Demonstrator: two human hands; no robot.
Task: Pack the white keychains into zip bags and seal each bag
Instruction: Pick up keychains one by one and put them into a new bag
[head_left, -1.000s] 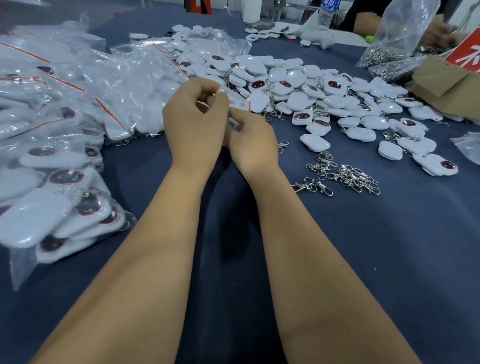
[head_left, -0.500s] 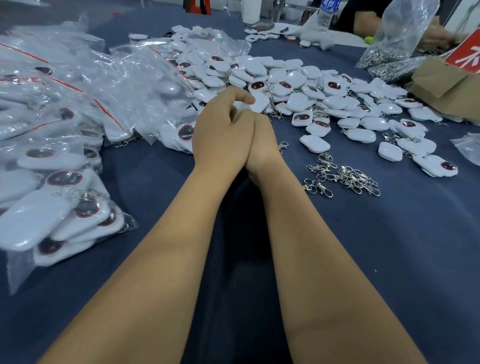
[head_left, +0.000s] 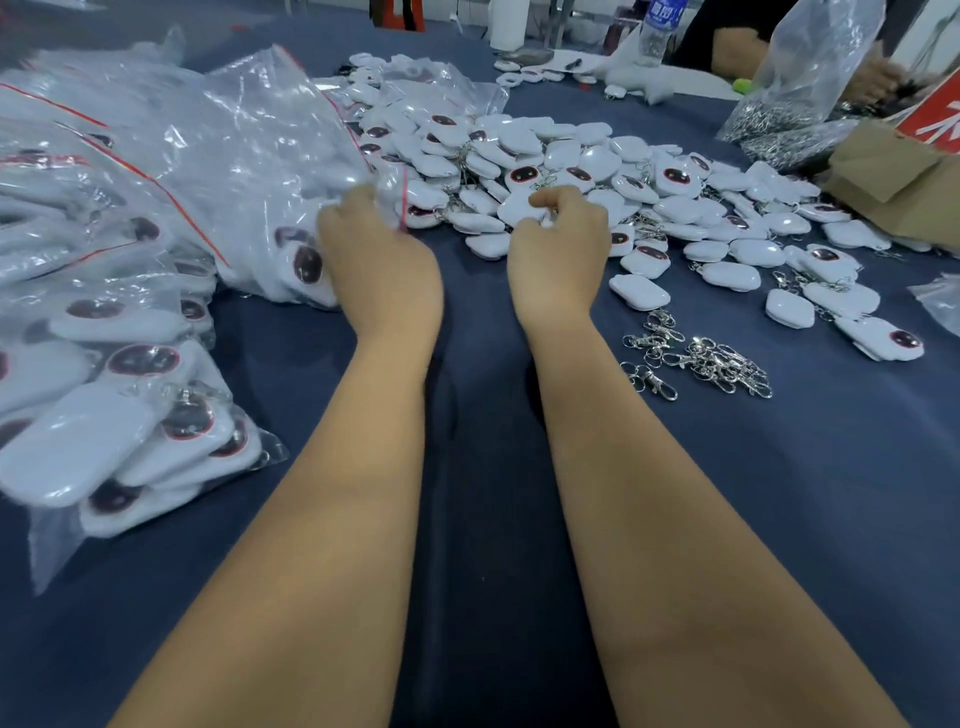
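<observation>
While filled zip bags (head_left: 119, 322) lie heaped at the desk's (head_left: 779, 519) left, the left hand (head_left: 379, 260) grips a bag's (head_left: 291, 171) red-striped edge; the right hand (head_left: 558, 244), fingers curled, pinches a white keychain (head_left: 519, 208) in the loose pile (head_left: 597, 176).

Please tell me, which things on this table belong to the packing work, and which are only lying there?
For the job:
- loose white keychains
- zip bag at the left hand
- filled bags
- right hand, picking at the keychains

Lying about:
- metal clasps
- water bottle
- cardboard box
- bag of metal rings
</observation>
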